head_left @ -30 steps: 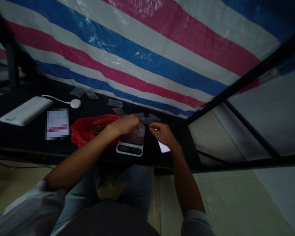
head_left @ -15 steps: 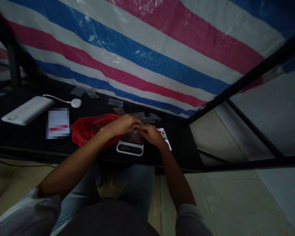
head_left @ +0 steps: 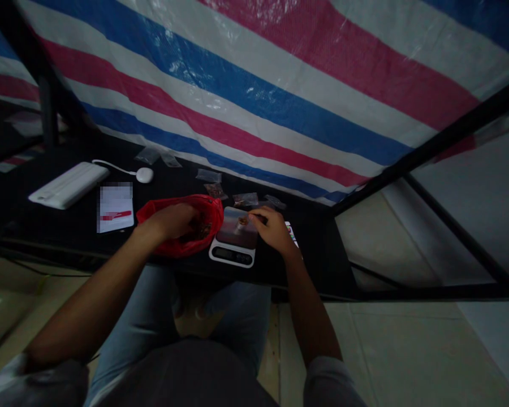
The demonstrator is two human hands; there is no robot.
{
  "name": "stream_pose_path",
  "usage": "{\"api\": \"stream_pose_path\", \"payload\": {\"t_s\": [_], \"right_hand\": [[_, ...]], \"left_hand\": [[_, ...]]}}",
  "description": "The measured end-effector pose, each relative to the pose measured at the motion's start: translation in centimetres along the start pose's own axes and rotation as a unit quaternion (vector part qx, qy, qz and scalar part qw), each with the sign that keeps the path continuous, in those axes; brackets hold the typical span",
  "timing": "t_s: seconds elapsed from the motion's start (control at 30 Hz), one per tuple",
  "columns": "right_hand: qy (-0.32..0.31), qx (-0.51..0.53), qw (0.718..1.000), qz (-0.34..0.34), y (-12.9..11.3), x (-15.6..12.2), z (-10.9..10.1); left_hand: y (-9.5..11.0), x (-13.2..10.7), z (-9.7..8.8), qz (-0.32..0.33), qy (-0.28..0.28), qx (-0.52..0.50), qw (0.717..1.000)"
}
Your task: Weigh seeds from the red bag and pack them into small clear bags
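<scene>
My left hand reaches into a red plastic bag that holds many small brown pieces. Its fingers are hidden among them. To the right of the bag is a white digital kitchen scale with a dark display. A small heap of brown bits shows over its plate. At the plate's right edge, my right hand has its fingers drawn together, tips close to that heap. What they pinch, if anything, is too small to make out.
Behind the scale lie small clear bags, one with brown contents and another. A phone is partly behind my right wrist. At left are a white power bank, a round white cabled puck and a printed card. Striped sheeting hangs behind.
My hands have parted from over the scale. The left one moved left and down into the red bag; the right one stayed by the scale's right edge. The view shifted slightly.
</scene>
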State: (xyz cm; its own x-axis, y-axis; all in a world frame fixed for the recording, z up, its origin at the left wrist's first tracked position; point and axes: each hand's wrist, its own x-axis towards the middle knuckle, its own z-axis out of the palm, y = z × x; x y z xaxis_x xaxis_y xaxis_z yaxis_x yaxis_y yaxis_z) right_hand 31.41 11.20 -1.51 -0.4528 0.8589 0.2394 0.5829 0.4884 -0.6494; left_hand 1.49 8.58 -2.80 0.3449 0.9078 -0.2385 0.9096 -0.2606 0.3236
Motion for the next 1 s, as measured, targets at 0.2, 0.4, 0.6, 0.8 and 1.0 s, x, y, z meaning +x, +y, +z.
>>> {"api": "stream_pose_path", "payload": {"t_s": [0.2, 0.4, 0.6, 0.8, 1.0], "right_hand": [[0.077, 0.012, 0.996, 0.044, 1.3, -2.8, -1.2], [0.14, 0.047, 0.986, 0.079, 2.9, -6.2, -1.1], [0.163, 0.083, 0.972, 0.145, 3.7, -8.5, -0.5], [0.169, 0.09, 0.966, 0.174, 3.9, -10.0, -0.2], [0.171, 0.083, 0.964, 0.186, 4.1, -10.9, 0.0]], "left_hand": [[-0.2, -0.6, -0.8, 0.016, -0.002, 0.005, 1.0], [0.8, -1.3, -2.4, 0.098, 0.059, -0.063, 0.991], [5.2, 1.3, -4.1, 0.195, 0.117, -0.089, 0.97], [8.0, 5.2, -3.1, 0.24, 0.084, -0.104, 0.961], [8.4, 6.3, -1.5, 0.231, 0.07, -0.094, 0.966]]}}
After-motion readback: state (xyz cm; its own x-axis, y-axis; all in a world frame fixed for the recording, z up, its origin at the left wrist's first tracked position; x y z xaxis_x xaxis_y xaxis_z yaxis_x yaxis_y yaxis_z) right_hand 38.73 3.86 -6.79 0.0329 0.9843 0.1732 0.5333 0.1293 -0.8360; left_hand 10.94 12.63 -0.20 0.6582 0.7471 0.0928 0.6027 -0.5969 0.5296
